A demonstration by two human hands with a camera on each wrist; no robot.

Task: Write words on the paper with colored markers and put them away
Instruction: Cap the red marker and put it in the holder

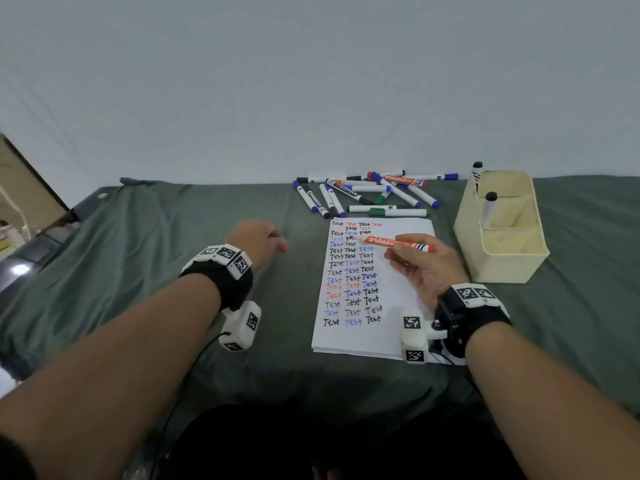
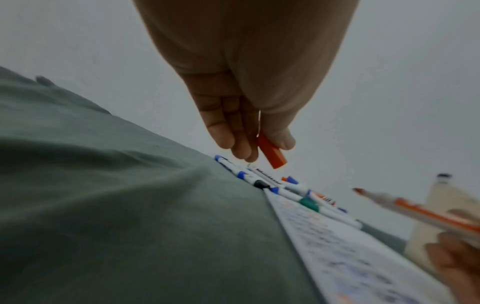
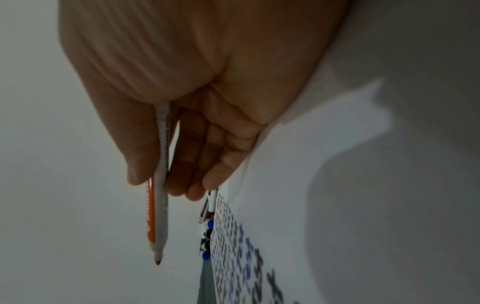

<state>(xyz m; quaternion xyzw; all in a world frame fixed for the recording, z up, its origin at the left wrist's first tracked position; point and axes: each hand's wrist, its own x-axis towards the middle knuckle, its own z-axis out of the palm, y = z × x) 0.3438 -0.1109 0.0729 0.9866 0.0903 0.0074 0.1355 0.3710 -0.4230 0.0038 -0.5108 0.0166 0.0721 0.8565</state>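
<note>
- Right hand (image 1: 427,268) grasps the uncapped orange marker (image 1: 398,243), tip above the paper (image 1: 394,327) beneath it.
- Left hand (image 1: 258,242), well apart, pinches the orange cap (image 2: 271,153).
- Step, likely: capped or about to write; recapping calls for bringing the hands together.

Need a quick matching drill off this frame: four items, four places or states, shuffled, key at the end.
Items:
1. orange marker
2. orange cap
3. green marker
4. black-capped marker

Places or states:
A. stands in the cream box
B. lies on the cloth just beyond the paper's far edge
C. uncapped, held in the right hand over the paper
D. pinched in the left hand

Pairs: 1-C, 2-D, 3-B, 4-A
</note>
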